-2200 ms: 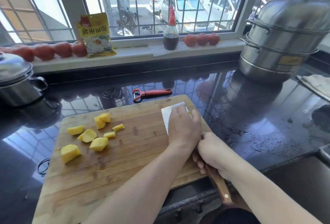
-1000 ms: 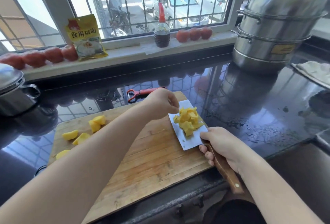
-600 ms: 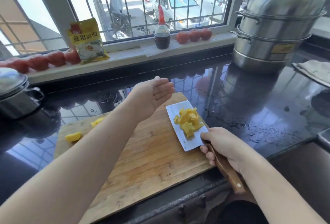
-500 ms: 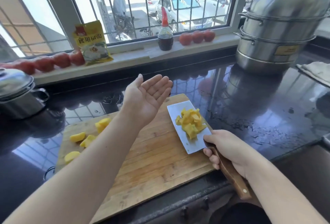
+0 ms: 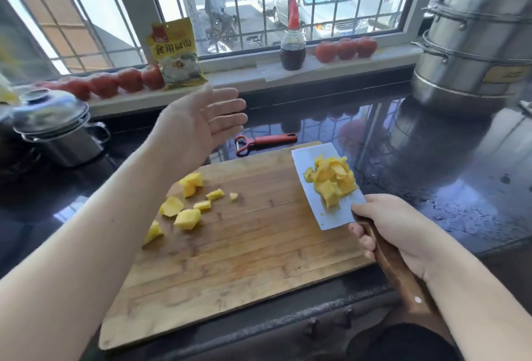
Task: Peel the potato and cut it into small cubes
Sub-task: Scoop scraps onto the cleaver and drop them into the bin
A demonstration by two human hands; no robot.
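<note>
A wooden cutting board (image 5: 244,260) lies on the black counter. My right hand (image 5: 394,228) grips the brown handle of a cleaver (image 5: 319,188) held flat over the board's right side. A heap of yellow potato pieces (image 5: 331,179) rides on its blade. Several larger potato chunks (image 5: 187,205) lie on the board's left part. My left hand (image 5: 201,122) hovers above the board's far left corner, palm up, fingers straight, holding nothing. A red peeler (image 5: 264,140) lies on the counter just behind the board.
A lidded steel pot (image 5: 57,127) stands at the left, a tall steel steamer (image 5: 478,41) at the far right. The windowsill holds tomatoes (image 5: 115,84), a yellow packet (image 5: 175,53) and a sauce bottle (image 5: 293,41). Wet specks cover the counter at right.
My left hand left the blade, turned palm up and rose toward the far left. The cleaver, loaded with potato pieces, stayed roughly in place. The view shifted slightly.
</note>
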